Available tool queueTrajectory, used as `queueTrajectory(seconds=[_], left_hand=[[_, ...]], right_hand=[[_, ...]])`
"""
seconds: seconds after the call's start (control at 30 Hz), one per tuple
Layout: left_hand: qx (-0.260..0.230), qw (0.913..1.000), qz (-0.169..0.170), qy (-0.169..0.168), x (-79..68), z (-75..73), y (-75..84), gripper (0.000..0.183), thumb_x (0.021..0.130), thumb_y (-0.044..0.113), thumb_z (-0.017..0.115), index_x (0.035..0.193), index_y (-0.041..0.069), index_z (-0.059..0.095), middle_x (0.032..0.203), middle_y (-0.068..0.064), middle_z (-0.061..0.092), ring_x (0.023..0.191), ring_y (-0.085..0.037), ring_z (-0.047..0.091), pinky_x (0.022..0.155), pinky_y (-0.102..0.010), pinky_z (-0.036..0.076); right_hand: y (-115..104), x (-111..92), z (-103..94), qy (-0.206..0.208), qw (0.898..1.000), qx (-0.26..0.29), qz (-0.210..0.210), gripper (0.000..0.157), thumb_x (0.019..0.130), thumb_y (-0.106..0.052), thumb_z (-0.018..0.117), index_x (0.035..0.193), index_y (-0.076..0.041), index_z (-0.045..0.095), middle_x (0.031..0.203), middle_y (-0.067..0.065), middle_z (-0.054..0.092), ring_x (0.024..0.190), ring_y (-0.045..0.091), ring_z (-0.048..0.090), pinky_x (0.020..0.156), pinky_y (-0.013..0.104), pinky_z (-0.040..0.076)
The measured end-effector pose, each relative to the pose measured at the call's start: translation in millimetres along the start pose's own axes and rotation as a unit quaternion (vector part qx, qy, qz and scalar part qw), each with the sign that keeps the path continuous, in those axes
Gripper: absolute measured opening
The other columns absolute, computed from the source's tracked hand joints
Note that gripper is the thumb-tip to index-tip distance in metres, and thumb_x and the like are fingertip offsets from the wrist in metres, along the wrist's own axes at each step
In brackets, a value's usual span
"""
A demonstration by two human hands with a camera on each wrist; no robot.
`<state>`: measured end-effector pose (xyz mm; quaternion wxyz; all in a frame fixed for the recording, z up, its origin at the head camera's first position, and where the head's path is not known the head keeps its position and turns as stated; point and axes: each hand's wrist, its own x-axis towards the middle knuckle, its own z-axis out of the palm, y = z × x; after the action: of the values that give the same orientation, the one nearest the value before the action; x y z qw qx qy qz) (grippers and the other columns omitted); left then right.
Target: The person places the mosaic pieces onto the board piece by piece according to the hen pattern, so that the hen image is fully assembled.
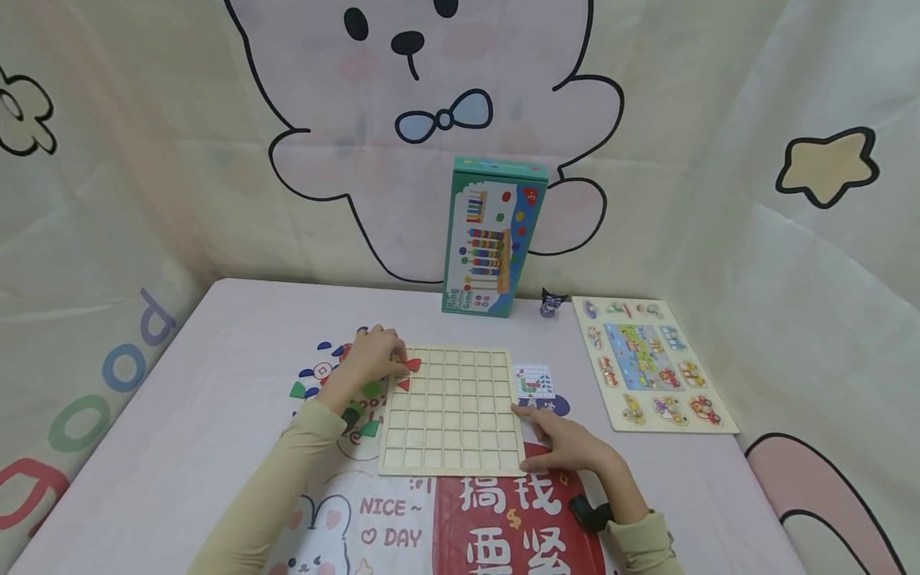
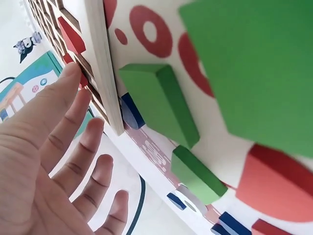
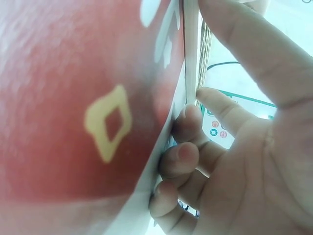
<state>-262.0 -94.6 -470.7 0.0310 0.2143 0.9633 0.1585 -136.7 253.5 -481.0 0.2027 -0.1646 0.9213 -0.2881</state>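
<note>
Table (image 1: 244, 343) — red piece (image 1: 414, 365) juts from left grip (image 1: 370, 357).

Left hand (image 1: 370, 357) pinching, right hand (image 1: 568, 442), thumb (image 1: 542, 461) apart

The head view looks forward and down from over the table's (image 1: 144, 447) near side, far enough back to take in the cloth backdrop (image 1: 216, 120). The left wrist view, rolled sideways, faces past the left grip (image 1: 370, 355) with green pieces (image 2: 151, 98) looming close. The right wrist view, rolled too, skims very near the red mat (image 3: 58, 122), beside the right grip (image 1: 568, 439). All 3 share the grid board (image 1: 453, 411) and toy box (image 1: 485, 235).
</note>
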Motion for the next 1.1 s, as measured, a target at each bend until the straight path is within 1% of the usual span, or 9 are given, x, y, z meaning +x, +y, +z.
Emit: queueTrajectory(seconds=[0.13, 0.33, 0.43, 0.53, 0.67, 0.87, 1.1], left_hand=[[-0.019, 0.9998, 0.01, -0.006, -1.0, -0.6, -0.3, 0.014, 0.075, 0.032, 0.076, 0.079, 0.019, 0.072, 0.085, 0.003, 0.06, 0.084, -0.019, 0.046, 0.083, -0.048, 0.035], [-0.018, 0.9997, 0.016, 0.0, 3.1, 0.0, -0.4, 0.005, 0.08, 0.026, 0.071, 0.083, 0.022, 0.073, 0.089, 0.003, 0.062, 0.086, -0.019, 0.047, 0.083, -0.045, 0.036], [-0.02, 0.9997, 0.017, 0.003, 7.1, -0.1, 0.4, 0.006, 0.081, 0.024, 0.07, 0.087, 0.022, 0.073, 0.092, 0.003, 0.062, 0.09, -0.02, 0.048, 0.086, -0.047, 0.035], [-0.02, 0.9997, 0.014, -0.006, 10.5, 0.2, 1.6, 0.01, 0.081, 0.023, 0.071, 0.09, 0.023, 0.074, 0.094, 0.003, 0.063, 0.092, -0.02, 0.049, 0.089, -0.048, 0.034], [-0.015, 0.9995, 0.018, -0.019, 11.7, 0.7, 3.2, 0.012, 0.081, 0.021, 0.071, 0.092, 0.024, 0.074, 0.094, 0.003, 0.063, 0.093, -0.02, 0.05, 0.087, -0.047, 0.036], [-0.022, 0.9991, 0.03, -0.02, 10.7, 0.8, 3.9, 0.013, 0.082, 0.023, 0.07, 0.094, 0.024, 0.074, 0.094, 0.003, 0.063, 0.093, -0.02, 0.05, 0.086, -0.046, 0.037], [-0.027, 0.9988, 0.016, -0.038, 13.0, 4.5, 6.7, 0.014, 0.081, 0.024, 0.07, 0.094, 0.025, 0.074, 0.096, 0.004, 0.063, 0.095, -0.019, 0.048, 0.088, -0.045, 0.035]], right_hand=[[-0.4, -0.2, -1.8, 0.001, 1.0, 0.003, -0.003, 0.086, 0.069, -0.043, 0.077, 0.142, -0.02, 0.037, 0.136, 0.013, 0.046, 0.112, 0.027, 0.049, 0.087, 0.048, 0.046], [-0.7, 0.2, -1.5, -0.001, 1.0, 0.002, -0.01, 0.086, 0.07, -0.043, 0.077, 0.142, -0.019, 0.037, 0.135, 0.013, 0.046, 0.112, 0.027, 0.049, 0.087, 0.047, 0.046], [-1.2, -0.1, -1.3, -0.001, 1.0, 0.003, -0.01, 0.086, 0.07, -0.044, 0.077, 0.142, -0.018, 0.037, 0.135, 0.013, 0.046, 0.11, 0.026, 0.049, 0.085, 0.045, 0.046], [-1.3, -0.4, -0.4, -0.001, 1.0, -0.001, -0.008, 0.087, 0.07, -0.045, 0.076, 0.142, -0.019, 0.037, 0.134, 0.013, 0.046, 0.109, 0.025, 0.049, 0.085, 0.044, 0.046], [-0.9, -0.1, 1.1, -0.002, 1.0, -0.005, -0.008, 0.087, 0.07, -0.046, 0.076, 0.142, -0.019, 0.036, 0.135, 0.013, 0.046, 0.11, 0.025, 0.05, 0.085, 0.044, 0.046], [-0.9, 1.1, 1.1, 0.002, 1.0, -0.011, -0.014, 0.087, 0.07, -0.046, 0.076, 0.142, -0.018, 0.036, 0.135, 0.013, 0.046, 0.11, 0.026, 0.05, 0.086, 0.045, 0.045], [-1.7, 0.3, -0.1, -0.001, 1.0, -0.009, -0.018, 0.087, 0.07, -0.045, 0.076, 0.142, -0.017, 0.036, 0.135, 0.013, 0.046, 0.111, 0.026, 0.049, 0.086, 0.046, 0.045]])
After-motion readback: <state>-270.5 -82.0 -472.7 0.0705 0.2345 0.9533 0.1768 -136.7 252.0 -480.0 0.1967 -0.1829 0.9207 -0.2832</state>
